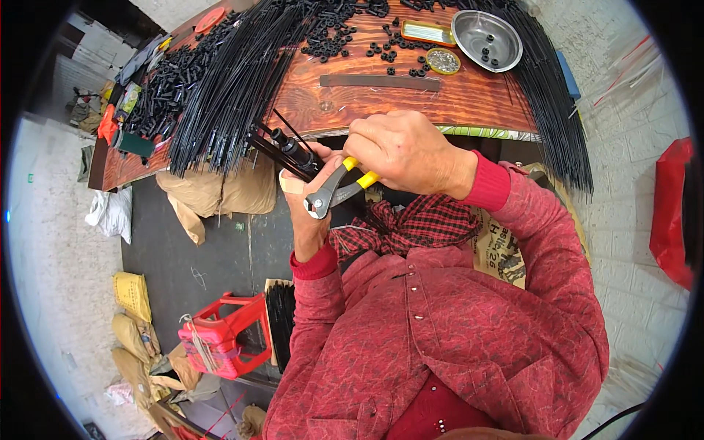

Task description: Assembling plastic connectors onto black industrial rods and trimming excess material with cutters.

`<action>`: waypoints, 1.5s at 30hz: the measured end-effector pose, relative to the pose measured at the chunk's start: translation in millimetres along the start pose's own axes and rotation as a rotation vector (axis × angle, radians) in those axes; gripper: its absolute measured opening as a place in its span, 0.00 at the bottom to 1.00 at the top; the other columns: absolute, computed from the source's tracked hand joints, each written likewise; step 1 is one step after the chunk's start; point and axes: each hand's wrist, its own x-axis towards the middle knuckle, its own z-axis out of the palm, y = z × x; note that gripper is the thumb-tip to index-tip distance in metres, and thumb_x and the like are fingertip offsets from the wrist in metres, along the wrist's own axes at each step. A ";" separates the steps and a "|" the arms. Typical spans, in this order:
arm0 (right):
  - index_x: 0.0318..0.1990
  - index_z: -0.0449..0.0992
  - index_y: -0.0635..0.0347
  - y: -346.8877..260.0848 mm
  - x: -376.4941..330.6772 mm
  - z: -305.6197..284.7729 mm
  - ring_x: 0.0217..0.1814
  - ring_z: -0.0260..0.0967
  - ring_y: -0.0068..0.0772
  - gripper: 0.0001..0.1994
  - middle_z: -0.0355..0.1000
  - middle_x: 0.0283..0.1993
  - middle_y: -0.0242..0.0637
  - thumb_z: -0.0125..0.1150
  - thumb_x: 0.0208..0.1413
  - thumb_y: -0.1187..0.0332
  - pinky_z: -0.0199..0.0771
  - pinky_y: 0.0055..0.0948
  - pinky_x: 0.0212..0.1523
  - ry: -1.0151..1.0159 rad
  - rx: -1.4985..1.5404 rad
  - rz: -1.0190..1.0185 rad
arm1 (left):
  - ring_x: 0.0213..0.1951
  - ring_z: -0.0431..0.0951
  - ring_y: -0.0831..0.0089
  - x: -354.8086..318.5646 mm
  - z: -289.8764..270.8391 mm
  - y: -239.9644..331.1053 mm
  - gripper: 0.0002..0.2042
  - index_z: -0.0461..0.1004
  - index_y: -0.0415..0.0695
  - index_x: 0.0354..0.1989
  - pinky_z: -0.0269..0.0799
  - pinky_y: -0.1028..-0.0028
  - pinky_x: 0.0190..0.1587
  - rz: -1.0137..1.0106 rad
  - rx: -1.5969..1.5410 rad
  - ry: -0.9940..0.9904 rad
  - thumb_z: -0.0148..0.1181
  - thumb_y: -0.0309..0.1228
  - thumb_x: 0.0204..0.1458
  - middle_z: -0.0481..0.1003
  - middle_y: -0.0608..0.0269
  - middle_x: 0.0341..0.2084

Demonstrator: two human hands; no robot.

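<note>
Yellow-handled pliers (334, 189) sit in your right hand (402, 150), whose grip is wrapped tight round the handles, with the steel head pointing down and to your left. Your left hand (308, 209) is below it, its grip closed on a small bunch of thin black rods (282, 150) that carry a black plastic cap at the near end. The two hands meet just in front of the near edge of the wooden tabletop (469, 103), above your lap and a red checked cloth (418, 220).

On the tabletop, a thick fan of long black rods (227, 81) spreads over the left side and hangs past the edge, and more hang over the right edge. Small black plastic pieces (334, 37) are scattered across the middle. Further back stand a round metal bowl (488, 38) with a few black pieces in it, a small round tin (443, 61) and a flat orange tin (427, 32). A red plastic stool (220, 334) stands on the floor to your left.
</note>
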 end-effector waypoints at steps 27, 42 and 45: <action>0.35 0.75 0.61 -0.7 -19.0 21.4 0.30 0.73 0.40 0.11 0.71 0.30 0.38 0.65 0.39 0.78 0.71 0.32 0.27 0.200 0.314 0.203 | 0.30 0.76 0.78 1.7 7.2 -3.3 0.10 0.71 0.40 0.37 0.72 0.79 0.36 0.074 -0.124 -0.014 0.66 0.21 0.49 0.75 0.65 0.28; 0.34 0.76 0.65 -22.4 -4.7 28.3 0.30 0.58 0.12 0.09 0.65 0.27 0.23 0.62 0.56 0.67 0.60 0.20 0.30 0.156 0.902 0.813 | 0.39 0.74 0.77 -4.7 10.4 -6.8 0.24 0.67 0.35 0.56 0.69 0.79 0.40 0.139 -0.204 -0.123 0.66 0.28 0.51 0.75 0.62 0.40; 0.34 0.76 0.65 -21.4 -4.2 30.2 0.30 0.58 0.12 0.08 0.65 0.25 0.22 0.62 0.56 0.67 0.59 0.20 0.29 0.166 0.911 0.818 | 0.38 0.73 0.77 -3.8 7.5 -7.5 0.24 0.67 0.35 0.56 0.68 0.78 0.42 0.149 -0.203 -0.132 0.66 0.29 0.51 0.75 0.61 0.41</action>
